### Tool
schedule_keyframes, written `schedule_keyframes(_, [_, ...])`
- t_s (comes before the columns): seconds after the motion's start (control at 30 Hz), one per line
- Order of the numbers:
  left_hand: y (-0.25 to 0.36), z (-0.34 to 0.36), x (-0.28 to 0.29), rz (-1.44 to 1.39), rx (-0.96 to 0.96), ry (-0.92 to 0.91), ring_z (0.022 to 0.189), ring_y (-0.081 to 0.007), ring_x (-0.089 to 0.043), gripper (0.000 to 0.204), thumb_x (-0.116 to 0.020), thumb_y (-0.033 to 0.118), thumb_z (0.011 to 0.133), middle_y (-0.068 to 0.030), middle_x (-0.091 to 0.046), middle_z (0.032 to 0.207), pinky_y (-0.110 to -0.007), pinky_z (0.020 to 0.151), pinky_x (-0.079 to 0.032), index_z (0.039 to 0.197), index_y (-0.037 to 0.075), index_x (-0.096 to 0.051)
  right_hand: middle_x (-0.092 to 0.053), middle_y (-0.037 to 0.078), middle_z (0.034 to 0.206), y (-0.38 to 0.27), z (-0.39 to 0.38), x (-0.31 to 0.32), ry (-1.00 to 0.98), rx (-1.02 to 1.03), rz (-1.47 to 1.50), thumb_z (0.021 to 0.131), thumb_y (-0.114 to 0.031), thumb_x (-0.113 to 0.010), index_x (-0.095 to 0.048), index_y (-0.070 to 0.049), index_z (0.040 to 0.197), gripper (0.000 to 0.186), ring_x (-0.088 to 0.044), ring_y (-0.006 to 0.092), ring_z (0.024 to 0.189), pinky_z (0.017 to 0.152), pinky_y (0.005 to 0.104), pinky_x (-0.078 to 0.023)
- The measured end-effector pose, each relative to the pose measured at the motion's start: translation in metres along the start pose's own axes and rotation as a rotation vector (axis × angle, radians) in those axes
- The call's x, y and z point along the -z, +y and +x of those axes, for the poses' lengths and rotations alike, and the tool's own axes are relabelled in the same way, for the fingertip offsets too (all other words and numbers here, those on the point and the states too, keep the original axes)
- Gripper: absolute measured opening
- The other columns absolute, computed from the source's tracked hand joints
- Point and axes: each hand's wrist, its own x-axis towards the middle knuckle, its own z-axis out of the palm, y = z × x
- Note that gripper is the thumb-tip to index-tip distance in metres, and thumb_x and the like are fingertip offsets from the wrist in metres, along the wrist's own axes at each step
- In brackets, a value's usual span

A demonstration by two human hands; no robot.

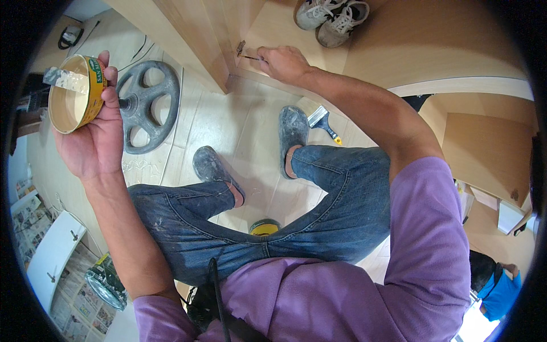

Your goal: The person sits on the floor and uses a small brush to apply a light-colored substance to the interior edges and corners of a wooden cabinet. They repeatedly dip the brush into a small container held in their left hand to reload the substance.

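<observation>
My left hand (94, 137) is raised at the left, its fingers curled round a small yellow can (94, 105) tilted with its open mouth facing left. Something pale coats the can's inside. A smeared flat metal blade (64, 78) lies across its mouth. My right hand (286, 65) reaches far forward and pinches a thin stick-like tool (250, 57); its exact kind is too small to tell. That tool's tip is close to a metal hinge (240, 48) at the lower inner corner of a wooden cabinet panel (199, 40).
White sneakers (336, 23) sit on the cabinet shelf. A paintbrush (325, 125) lies by my right shoe; another yellow-topped can (265, 227) is between my legs. A grey spoked wheel (149, 105) stands at left. Newspapers (80, 302) cover the lower left. Another person (497, 285) is at lower right.
</observation>
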Motion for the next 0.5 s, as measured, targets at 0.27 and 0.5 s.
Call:
schedule_keyframes(0.27, [0.002, 0.002, 0.003, -0.039, 0.006, -0.026, 0.125, -0.0468, -0.052, 0.062, -0.041, 0.031, 0.106, -0.0375, -0.033, 0.152, -0.044, 0.093, -0.058, 0.154, -0.007, -0.029, -0.072, 0.021, 0.087, -0.006, -0.002, 0.006, -0.055, -0.026, 0.050, 0.095, -0.025, -0.058, -0.064, -0.007, 0.106, 0.022, -0.070, 0.0436, 0.084, 0.079, 0.0564, -0.053])
schedule_keyframes(0.5, [-0.007, 0.013, -0.021, -0.155, 0.019, -0.150, 0.126, -0.0467, -0.050, 0.059, -0.041, 0.029, 0.106, -0.0372, -0.034, 0.152, -0.045, 0.094, -0.056, 0.154, -0.004, -0.031, -0.073, 0.021, 0.098, -0.006, -0.018, 0.006, -0.226, -0.268, 0.014, 0.093, -0.026, -0.057, -0.071, -0.007, 0.104, 0.026, -0.070, 0.0417, 0.096, 0.087, 0.0528, -0.054])
